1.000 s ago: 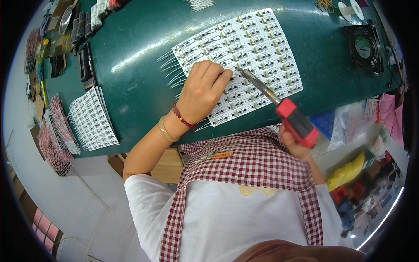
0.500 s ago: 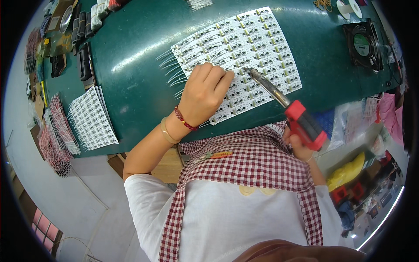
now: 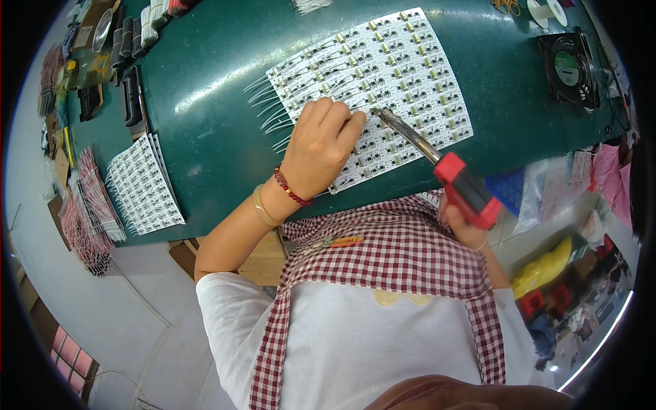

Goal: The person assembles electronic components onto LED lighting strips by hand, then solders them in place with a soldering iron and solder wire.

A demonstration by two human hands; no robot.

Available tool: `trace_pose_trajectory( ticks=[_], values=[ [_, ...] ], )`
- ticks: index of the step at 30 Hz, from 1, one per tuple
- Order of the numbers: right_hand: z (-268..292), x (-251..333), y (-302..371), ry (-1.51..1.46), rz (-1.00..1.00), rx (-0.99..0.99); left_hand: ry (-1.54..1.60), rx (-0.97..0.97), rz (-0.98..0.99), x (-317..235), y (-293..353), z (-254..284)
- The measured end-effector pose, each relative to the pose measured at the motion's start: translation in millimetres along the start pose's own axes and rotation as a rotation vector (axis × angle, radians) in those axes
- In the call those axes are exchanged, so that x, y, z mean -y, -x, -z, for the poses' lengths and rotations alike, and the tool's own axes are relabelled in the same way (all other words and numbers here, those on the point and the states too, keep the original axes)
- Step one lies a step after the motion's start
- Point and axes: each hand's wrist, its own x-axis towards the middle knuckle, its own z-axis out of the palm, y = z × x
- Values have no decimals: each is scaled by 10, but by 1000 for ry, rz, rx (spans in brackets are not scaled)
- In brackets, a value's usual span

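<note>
My left hand (image 3: 321, 140) rests over the white sheet of circuit boards (image 3: 417, 75), its fingers pinched together near the middle of the sheet. Whatever the fingertips hold is hidden. Thin white wires (image 3: 275, 125) stick out past the sheet's left edge, and some lie across its rows. My right hand (image 3: 465, 227) grips a soldering iron (image 3: 467, 191) with a red and black handle. The iron's dark tip is at the boards, just right of my left fingertips. Part of the right hand is hidden behind the handle.
Another stack of wired board sheets (image 3: 145, 188) lies at the left, beside bundles of red and white wires (image 3: 92, 205). A black fan (image 3: 567, 70) stands at the right, below a white spool (image 3: 547, 12). Black-handled tools (image 3: 131, 99) lie at the far left.
The soldering iron and my right hand have shifted a little to the left, bringing the tip closer to my left fingertips. My left hand has hardly moved.
</note>
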Motion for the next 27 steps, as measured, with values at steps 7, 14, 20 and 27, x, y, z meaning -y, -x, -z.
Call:
trace_pose_trajectory(
  ticks=[7, 14, 20, 27],
  values=[
    [16, 6, 34, 0, 102, -3, -5, 5, 6, -6, 19, -5],
    [90, -1, 96, 27, 73, 26, -89, -6, 7, -14, -13, 9],
    [99, -24, 138, 43, 54, 5, -46, -144, -26, -111, -36, 39],
    [67, -90, 171, 94, 37, 5, 4, -94, 56, -108, 23, 1]
  ],
)
